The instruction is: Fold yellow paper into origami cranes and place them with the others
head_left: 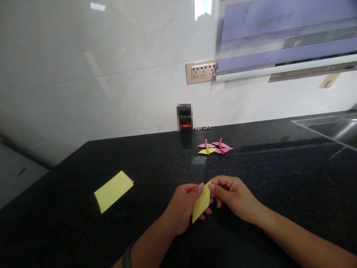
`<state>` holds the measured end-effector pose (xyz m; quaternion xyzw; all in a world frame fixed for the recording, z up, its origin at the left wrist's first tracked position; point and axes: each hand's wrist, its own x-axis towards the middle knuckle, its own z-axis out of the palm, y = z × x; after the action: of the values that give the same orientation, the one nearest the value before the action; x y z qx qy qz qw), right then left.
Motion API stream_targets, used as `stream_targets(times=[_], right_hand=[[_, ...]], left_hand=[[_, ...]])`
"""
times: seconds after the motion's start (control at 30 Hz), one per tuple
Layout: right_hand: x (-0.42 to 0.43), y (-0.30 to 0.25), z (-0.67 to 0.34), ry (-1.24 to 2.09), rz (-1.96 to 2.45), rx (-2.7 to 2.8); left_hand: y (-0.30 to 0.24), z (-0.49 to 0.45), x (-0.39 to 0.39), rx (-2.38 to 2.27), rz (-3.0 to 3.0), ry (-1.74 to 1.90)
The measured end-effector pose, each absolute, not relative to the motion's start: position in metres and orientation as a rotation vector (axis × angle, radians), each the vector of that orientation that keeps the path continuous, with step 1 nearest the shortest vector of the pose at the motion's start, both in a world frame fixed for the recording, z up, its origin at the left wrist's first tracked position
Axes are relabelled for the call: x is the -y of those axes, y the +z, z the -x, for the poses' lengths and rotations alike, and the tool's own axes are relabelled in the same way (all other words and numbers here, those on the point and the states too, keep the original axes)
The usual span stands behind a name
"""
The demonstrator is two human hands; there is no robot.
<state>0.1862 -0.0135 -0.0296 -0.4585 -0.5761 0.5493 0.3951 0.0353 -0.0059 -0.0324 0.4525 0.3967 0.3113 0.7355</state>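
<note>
A folded yellow paper (pixel 202 204), long and diamond-like in outline, is held up between my two hands above the black countertop. My left hand (pixel 185 204) grips its left side, thumb on the front face and fingers behind. At the top corner, the thumb and index finger of my right hand (pixel 230 195) pinch the paper's edge. Farther back stand several folded paper cranes: a yellow crane (pixel 207 150) in front of and beside pink cranes (pixel 220 143). A stack of yellow paper sheets (pixel 113 192) lies to the left, a pink edge showing beneath.
Against the white tiled wall stands a small dark box (pixel 185 118), blurred out, with a beaded strand (pixel 202 128) beside it. A sink (pixel 340 128) is set into the counter (pixel 156 156) at right. Wall sockets (pixel 200 71) and a purple panel (pixel 279 41) are above.
</note>
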Motion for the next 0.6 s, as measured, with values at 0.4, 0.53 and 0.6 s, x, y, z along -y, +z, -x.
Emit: stream_targets(times=[0.4, 0.53, 0.6], right_hand=[[0.0138, -0.0263, -0.1864, 1.405, 1.171, 1.465], [0.0136, -0.0273, -0.1863, 1.414, 1.145, 1.463], [0.0135, -0.0278, -0.1863, 1.414, 1.144, 1.476]], left_hand=[[-0.0287, -0.0346, 0.0048, -0.892, -0.948, 0.665], [-0.0306, -0.0347, 0.0042, -0.888, -0.939, 0.673], [-0.0317, -0.0346, 0.0038, -0.891, -0.939, 0.670]])
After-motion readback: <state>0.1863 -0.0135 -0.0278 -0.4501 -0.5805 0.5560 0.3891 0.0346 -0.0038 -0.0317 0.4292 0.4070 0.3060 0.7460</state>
